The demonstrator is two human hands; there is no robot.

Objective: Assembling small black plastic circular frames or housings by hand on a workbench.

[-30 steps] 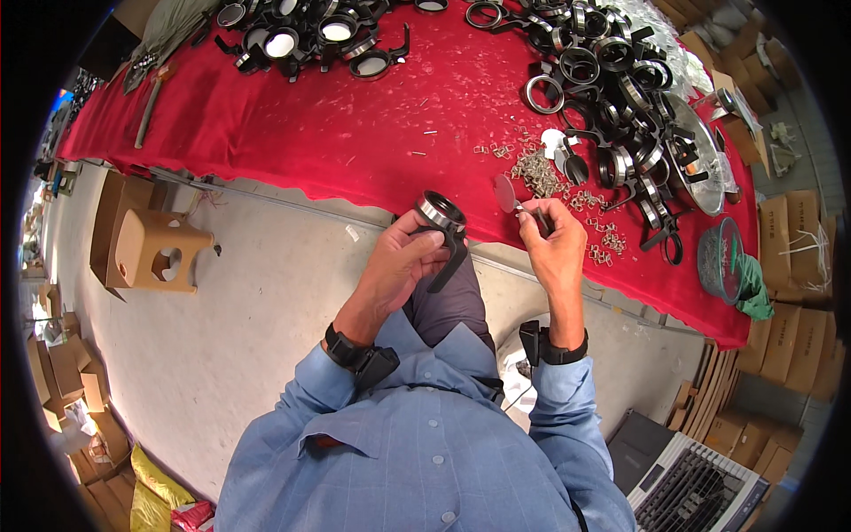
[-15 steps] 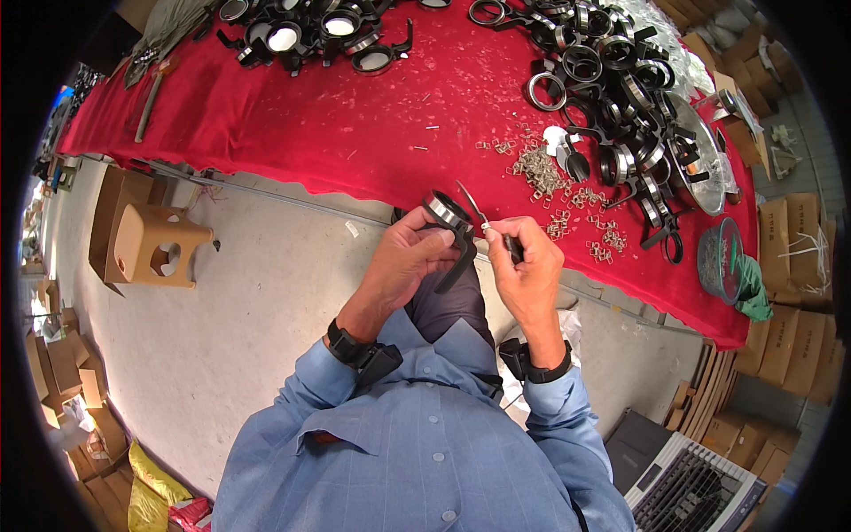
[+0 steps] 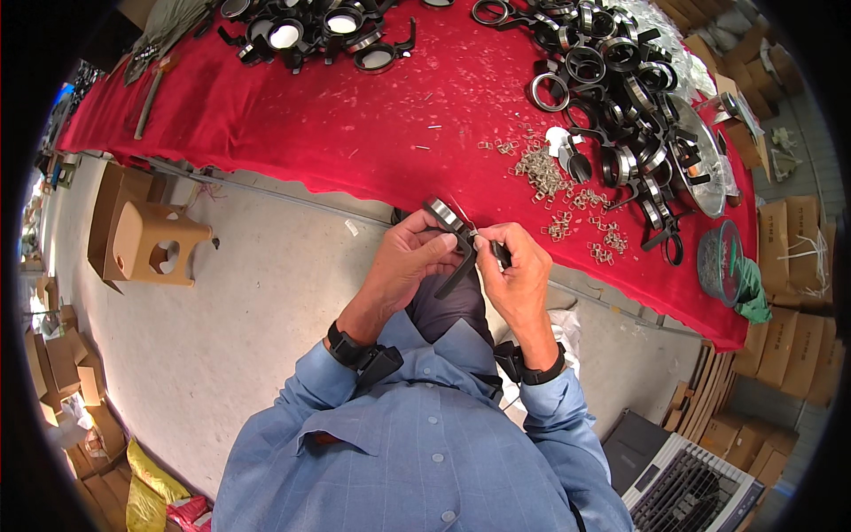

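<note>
My left hand is closed round a black ring-shaped part with a silver band and an angled black handle. It is held above my lap, just off the table's front edge. Close beside it, my right hand grips a thin metal tool with a black grip. The tool's slim shaft points up past the ring, and its working end meets the part near the handle's root. A small metal piece seems to be at my right fingertips, too small to name. On the red cloth lies a pile of small metal clips.
Many similar black ring parts are heaped at the table's right, near a metal bowl and a green-rimmed container. More rings lie far left, beside a hammer. A tan stool stands on the floor at left.
My right hand has moved left and inward, bringing the tool against the ring part. The ring has turned slightly, so its opening shows less. My left hand keeps its grip.
</note>
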